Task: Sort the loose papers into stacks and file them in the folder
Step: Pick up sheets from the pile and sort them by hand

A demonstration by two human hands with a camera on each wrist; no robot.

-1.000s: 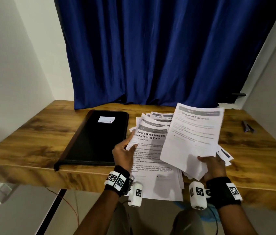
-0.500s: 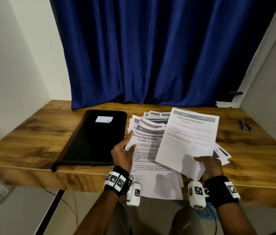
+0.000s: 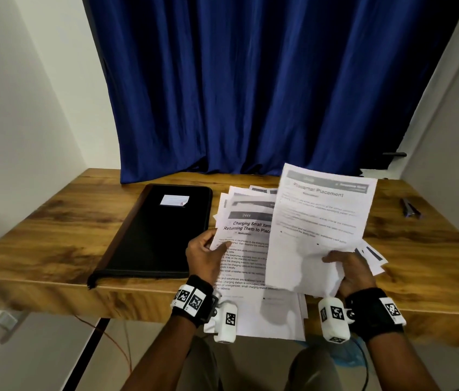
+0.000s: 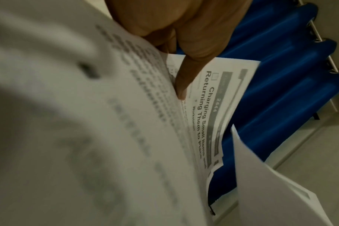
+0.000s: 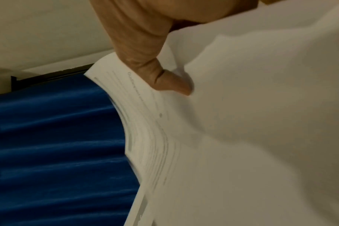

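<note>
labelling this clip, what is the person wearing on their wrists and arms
Both forearms are bare, no sleeves. The left hand and right hand each have a black wristband bearing white square tags with black block patterns, and a white rounded camera pod with a similar tag on the inner wrist.

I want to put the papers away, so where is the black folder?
In the head view the closed black folder lies flat on the wooden table, on the left, just beside the spread of loose papers and the left hand.
</note>
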